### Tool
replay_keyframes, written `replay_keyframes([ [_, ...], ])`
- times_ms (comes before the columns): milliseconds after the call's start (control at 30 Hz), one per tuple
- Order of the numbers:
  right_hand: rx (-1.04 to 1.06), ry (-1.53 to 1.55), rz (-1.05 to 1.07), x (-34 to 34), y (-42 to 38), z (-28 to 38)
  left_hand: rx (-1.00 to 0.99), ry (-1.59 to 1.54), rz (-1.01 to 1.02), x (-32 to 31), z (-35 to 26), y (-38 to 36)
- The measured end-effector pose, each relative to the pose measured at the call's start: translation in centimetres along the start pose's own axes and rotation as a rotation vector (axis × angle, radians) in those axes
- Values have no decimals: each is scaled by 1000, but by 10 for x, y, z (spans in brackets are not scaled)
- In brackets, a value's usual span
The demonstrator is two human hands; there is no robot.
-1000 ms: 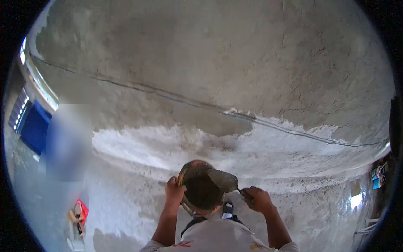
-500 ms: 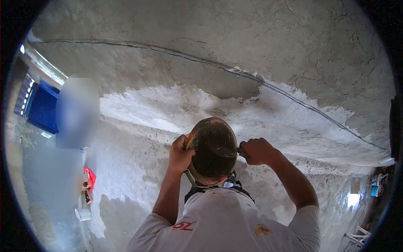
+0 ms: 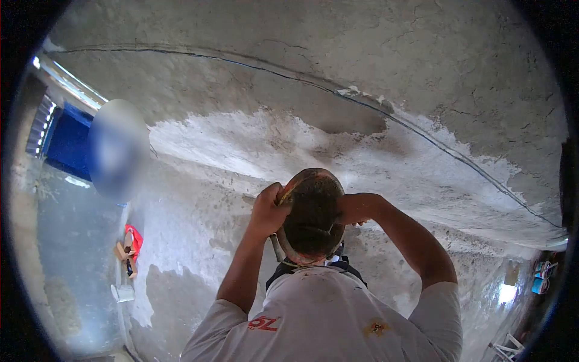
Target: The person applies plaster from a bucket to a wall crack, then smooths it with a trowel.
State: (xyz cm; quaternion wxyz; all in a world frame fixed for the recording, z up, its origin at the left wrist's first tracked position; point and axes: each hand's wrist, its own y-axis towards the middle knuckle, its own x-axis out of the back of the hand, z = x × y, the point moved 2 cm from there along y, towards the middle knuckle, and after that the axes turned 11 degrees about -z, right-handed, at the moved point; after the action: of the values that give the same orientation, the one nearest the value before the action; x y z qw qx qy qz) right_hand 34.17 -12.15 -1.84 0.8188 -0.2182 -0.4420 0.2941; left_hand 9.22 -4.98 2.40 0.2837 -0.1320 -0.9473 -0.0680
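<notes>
A round, worn bowl [image 3: 310,175] with a dark inside is held up in front of my chest, tilted so that I see into it. My left hand [image 3: 269,211] is closed on its left rim. On the other side my right hand [image 3: 357,209] is closed and reaches over the right rim. It grips a trowel, whose blade [image 3: 310,229] shows only faintly in the dark grey mix inside the bowl. Most of the handle is hidden by my fingers.
Ahead stands a rough wall with grey plaster [image 3: 470,60] above a whitish bare band [image 3: 229,139]. A thin cable [image 3: 289,75] runs across it. To the left are a blurred person [image 3: 117,151], a blue panel [image 3: 67,142] and a red item [image 3: 136,241] on the floor.
My right hand has moved left and over the bowl's rim, carrying the trowel deeper into the bowl. The left hand keeps its hold, and the view has shifted slightly.
</notes>
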Motion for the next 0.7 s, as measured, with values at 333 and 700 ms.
replay_keyframes([
  [333, 33, 385, 224, -20, 6, -27, -16, -28, 54, 9, 13, 10],
  [700, -48, 1212, -84, -83, -56, -89, 5, -201, -3, 40, 7, 25],
])
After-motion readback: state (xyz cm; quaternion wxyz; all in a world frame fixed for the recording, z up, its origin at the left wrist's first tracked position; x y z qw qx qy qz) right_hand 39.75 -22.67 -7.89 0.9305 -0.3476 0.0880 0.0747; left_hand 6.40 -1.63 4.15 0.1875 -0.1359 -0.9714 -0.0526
